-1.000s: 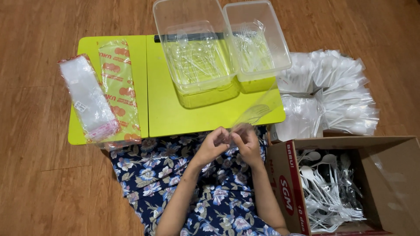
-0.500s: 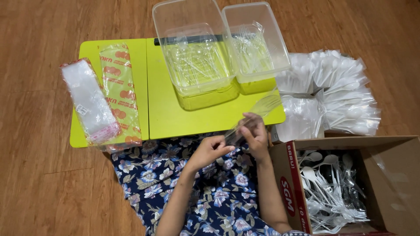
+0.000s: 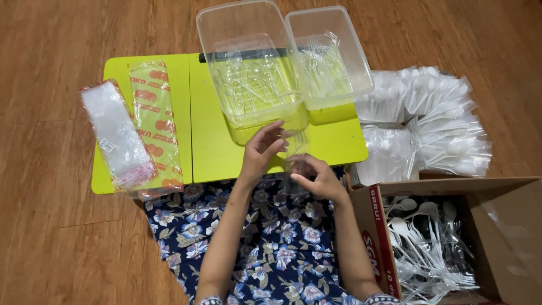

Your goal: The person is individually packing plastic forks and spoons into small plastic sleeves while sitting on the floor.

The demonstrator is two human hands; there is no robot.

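Clear plastic is everywhere on this low lime-green table [image 3: 212,152]. Far to the left lies a packet of clear bags with a pink edge [image 3: 117,135], and touching it on the right a second packet printed in orange [image 3: 153,121]. Next along, my left hand [image 3: 261,151] hovers over the table's front edge, fingers loosely curled and pinching the upper end of a thin transparent sleeve [image 3: 294,148]. The sleeve runs from those fingertips down and to the right, so it lies between my two hands, just over the table edge and my flowered lap [image 3: 271,237]. My right hand [image 3: 317,178] sits a little lower, just off the table, fingers folded around the sleeve's lower end. What is inside the sleeve I cannot tell; it is too clear against the cloth.

Behind my hands stand two clear tubs: the larger tub [image 3: 248,62] holding see-through cutlery, and the smaller tub [image 3: 330,53] beside it on the right. Farther right, on the wooden floor, is a heap of wrapped white spoons [image 3: 435,118], and near my right elbow an open cardboard box [image 3: 508,237] of loose white cutlery.
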